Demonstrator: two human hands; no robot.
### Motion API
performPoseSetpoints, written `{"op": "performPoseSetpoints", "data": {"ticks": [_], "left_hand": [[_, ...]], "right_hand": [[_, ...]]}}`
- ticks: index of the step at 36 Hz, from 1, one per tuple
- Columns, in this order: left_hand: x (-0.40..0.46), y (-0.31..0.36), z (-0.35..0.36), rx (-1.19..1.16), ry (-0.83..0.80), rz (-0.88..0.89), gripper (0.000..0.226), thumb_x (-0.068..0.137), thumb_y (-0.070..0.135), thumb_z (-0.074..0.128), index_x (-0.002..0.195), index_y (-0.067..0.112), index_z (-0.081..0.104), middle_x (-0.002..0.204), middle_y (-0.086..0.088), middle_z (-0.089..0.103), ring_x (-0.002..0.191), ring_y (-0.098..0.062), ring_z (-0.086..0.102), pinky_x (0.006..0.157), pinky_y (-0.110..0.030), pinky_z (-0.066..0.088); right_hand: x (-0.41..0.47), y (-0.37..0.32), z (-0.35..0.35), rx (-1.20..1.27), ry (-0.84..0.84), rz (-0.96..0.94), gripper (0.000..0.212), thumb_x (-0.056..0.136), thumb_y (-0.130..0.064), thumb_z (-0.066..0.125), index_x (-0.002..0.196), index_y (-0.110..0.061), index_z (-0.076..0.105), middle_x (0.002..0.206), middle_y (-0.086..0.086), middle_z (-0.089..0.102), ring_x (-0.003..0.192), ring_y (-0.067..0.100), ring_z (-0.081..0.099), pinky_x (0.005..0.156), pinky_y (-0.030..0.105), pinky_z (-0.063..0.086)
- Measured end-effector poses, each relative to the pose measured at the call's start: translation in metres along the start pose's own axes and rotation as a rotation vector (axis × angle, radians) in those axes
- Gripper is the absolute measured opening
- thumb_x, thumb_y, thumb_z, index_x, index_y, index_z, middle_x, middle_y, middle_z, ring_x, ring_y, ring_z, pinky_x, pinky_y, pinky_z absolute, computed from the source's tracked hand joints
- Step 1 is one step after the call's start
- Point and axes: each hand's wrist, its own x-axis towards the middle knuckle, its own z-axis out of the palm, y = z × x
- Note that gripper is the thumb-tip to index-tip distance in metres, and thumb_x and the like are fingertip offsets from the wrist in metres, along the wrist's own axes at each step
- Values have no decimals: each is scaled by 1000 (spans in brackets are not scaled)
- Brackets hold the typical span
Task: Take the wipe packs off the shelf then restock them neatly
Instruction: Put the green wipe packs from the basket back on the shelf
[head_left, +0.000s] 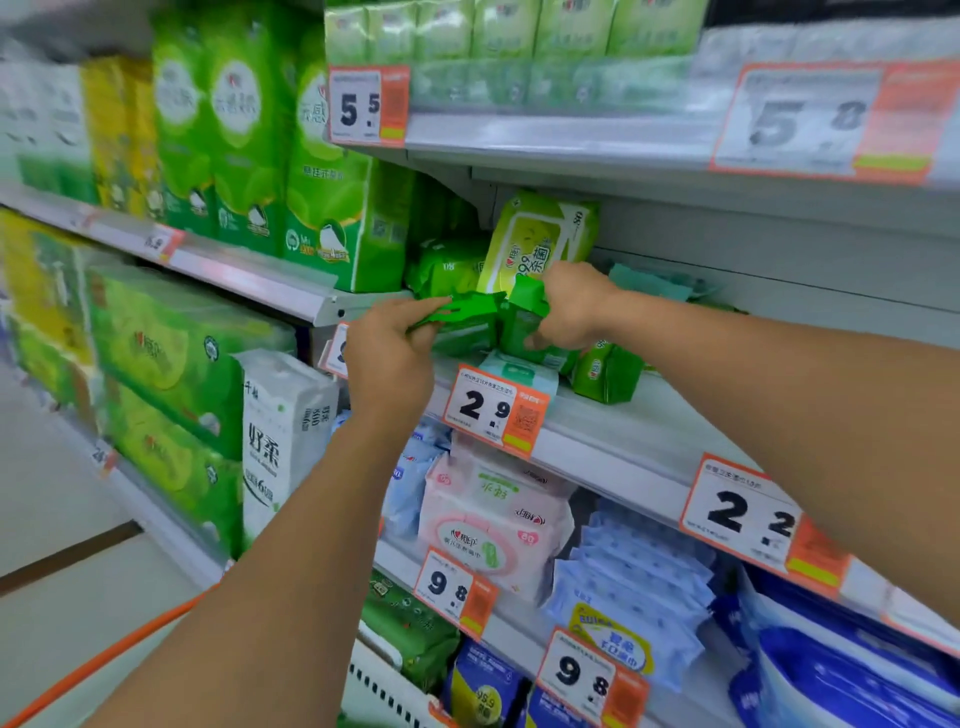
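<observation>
Here, in the head view, both hands meet at the centre of the frame over the middle shelf. The left hand curls its fingers and thumb around a flat green pack, gripping its near end. The right hand, just beside it, is closed around a second green pack held more upright; the two packs touch. Behind the hands a pale yellow-green pack stands tilted against the shelf's back, with a darker green bundle to its left. Lower right of the hands, another small green pack lies on the shelf, near a pale teal pack at the front edge. A price tag reading 2.9 hangs on the edge below, and one reading 2.2 sits toward the right. Pink packs and blue packs fill the lower shelf. Tall green rolls occupy the upper left.
</observation>
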Motion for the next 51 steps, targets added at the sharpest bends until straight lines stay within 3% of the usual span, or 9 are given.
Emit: {"op": "performPoseSetpoints", "data": {"ticks": [6, 12, 16, 24, 32, 37, 42, 49, 51], "left_hand": [[-16, 6, -7, -437, -22, -235, 26, 96, 7, 61, 115, 23, 68, 103, -1, 70, 89, -3, 67, 77, -24, 59], [-7, 16, -26, -629, -23, -329, 21, 96, 14, 63, 116, 11, 70, 133, -21, 60, 87, -19, 62, 85, -40, 60], [-13, 27, -27, -702, -77, -440, 10, 99, 13, 58, 104, 16, 67, 113, -15, 70, 87, -23, 69, 88, -40, 59], [-3, 42, -50, -1075, -83, -715, 31, 104, 32, 44, 133, 23, 50, 118, -6, 68, 97, -28, 70, 75, -51, 59], [-42, 119, -62, -1353, -339, -1005, 16, 83, 12, 59, 70, 13, 51, 64, -6, 52, 62, -18, 53, 67, -38, 58], [-97, 172, -71, -1294, -478, -941, 61, 82, 71, 52, 91, 12, 65, 79, -6, 58, 61, -24, 57, 63, -30, 53], [-126, 182, -94, -1045, -406, -961, 17, 65, 27, 64, 58, 14, 55, 63, -2, 41, 59, -16, 38, 61, -27, 33], [-145, 159, -122, -1159, -357, -993, 59, 58, 9, 49, 116, 16, 46, 103, -17, 59, 91, -32, 57, 96, -49, 44], [-144, 162, -125, -1123, -399, -1007, 62, 61, 9, 44, 123, 15, 51, 113, -20, 62, 101, -35, 58, 102, -52, 43]], "right_hand": [[-23, 7, 3, 65, 190, -3, 39, 76, -29, 87, 95, -6, 62, 89, 9, 61, 95, 33, 63, 78, 35, 51], [-70, 27, -14, 98, 351, -47, 24, 78, -30, 82, 98, -18, 76, 92, 12, 73, 89, 34, 66, 79, 37, 55], [-110, 41, -16, 57, 409, -140, 21, 81, -23, 77, 102, -25, 75, 91, 9, 75, 90, 34, 66, 73, 36, 52], [-174, 67, -13, 20, 513, -245, 75, 63, 6, 78, 133, -16, 62, 125, 12, 69, 108, 34, 69, 89, 47, 58], [-264, 106, -29, -273, 687, -605, 93, 61, 6, 86, 142, -11, 44, 139, 12, 59, 113, 34, 64, 72, 49, 61], [-314, 101, -20, -223, 744, -698, 70, 79, 8, 69, 144, -6, 46, 145, 13, 54, 121, 33, 61, 94, 42, 52], [-343, 101, 11, -28, 645, -584, 98, 55, 15, 83, 142, -10, 46, 144, 10, 54, 122, 30, 59, 103, 38, 45], [-362, 72, 22, 705, 567, -116, 53, 77, -3, 83, 122, -25, 66, 105, -27, 62, 93, -27, 56, 85, -4, 38], [-364, 72, 20, 774, 498, -45, 36, 75, -21, 82, 111, -18, 75, 94, -32, 66, 84, -23, 61, 75, -2, 43]]}}
